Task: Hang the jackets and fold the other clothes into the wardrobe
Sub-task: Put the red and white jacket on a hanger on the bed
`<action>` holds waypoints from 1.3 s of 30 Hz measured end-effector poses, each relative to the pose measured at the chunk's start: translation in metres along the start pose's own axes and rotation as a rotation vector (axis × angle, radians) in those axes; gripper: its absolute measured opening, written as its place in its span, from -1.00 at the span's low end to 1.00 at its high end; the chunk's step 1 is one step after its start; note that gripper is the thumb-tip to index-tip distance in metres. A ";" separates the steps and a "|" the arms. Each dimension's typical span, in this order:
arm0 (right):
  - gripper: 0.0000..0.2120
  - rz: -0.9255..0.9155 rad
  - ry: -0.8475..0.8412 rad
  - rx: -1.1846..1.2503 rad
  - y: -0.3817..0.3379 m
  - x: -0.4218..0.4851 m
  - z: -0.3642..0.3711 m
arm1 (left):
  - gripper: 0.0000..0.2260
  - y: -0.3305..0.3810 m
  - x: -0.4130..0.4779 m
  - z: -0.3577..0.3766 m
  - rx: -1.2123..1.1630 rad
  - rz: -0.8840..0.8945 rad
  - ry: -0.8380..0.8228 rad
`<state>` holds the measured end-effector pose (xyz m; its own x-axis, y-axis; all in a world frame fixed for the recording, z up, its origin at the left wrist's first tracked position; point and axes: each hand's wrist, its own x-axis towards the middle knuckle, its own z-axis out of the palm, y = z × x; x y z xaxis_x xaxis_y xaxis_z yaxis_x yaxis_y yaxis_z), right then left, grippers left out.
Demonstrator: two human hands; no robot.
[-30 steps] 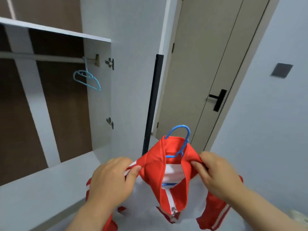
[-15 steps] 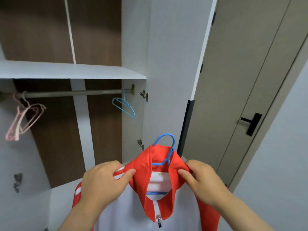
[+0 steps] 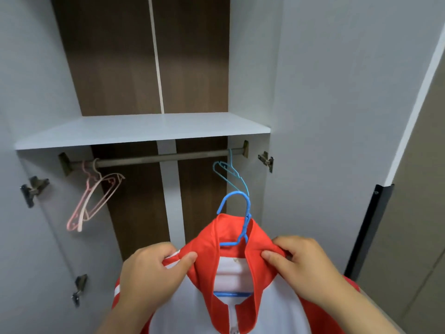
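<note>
A red and white jacket (image 3: 240, 292) hangs on a blue hanger (image 3: 237, 213) whose hook sticks up out of the red collar. My left hand (image 3: 151, 273) pinches the jacket's left shoulder, and my right hand (image 3: 303, 268) pinches its right shoulder. I hold the jacket up in front of the open wardrobe. The hanger's hook is below the metal rail (image 3: 156, 158) and slightly right of its middle.
Pink hangers (image 3: 94, 201) hang at the rail's left end and a thin light-blue hanger (image 3: 228, 174) at its right end. A white shelf (image 3: 144, 128) lies just above the rail. The open wardrobe door (image 3: 337, 116) stands at the right.
The view has swung left and up onto the wardrobe interior. The jacket in both hands has risen closer to the rail. Both grips are unchanged.
</note>
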<state>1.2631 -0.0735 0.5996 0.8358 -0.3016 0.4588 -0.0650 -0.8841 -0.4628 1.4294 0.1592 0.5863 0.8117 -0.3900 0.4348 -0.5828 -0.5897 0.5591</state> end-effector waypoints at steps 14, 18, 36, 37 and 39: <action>-0.81 0.056 -0.027 0.133 0.020 0.127 0.026 | -0.57 -0.038 0.125 0.019 -0.013 0.090 0.103; -0.89 0.096 -0.036 0.165 0.026 0.148 0.029 | -0.56 -0.054 0.174 0.020 -0.061 0.188 0.110; -0.76 0.481 0.137 -0.072 0.054 0.187 0.129 | -0.78 -0.102 0.381 0.115 -0.385 0.170 -0.349; -0.81 0.496 0.152 -0.093 0.054 0.190 0.135 | -0.87 -0.094 0.392 0.116 -0.331 0.155 -0.316; -0.81 0.518 0.180 -0.110 0.056 0.195 0.144 | -0.76 -0.079 0.413 0.116 -0.168 0.063 -0.264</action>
<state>1.5011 -0.1306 0.5545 0.5740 -0.7541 0.3192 -0.5067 -0.6332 -0.5851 1.8149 -0.0373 0.6396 0.7426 -0.6055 0.2862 -0.6128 -0.4417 0.6553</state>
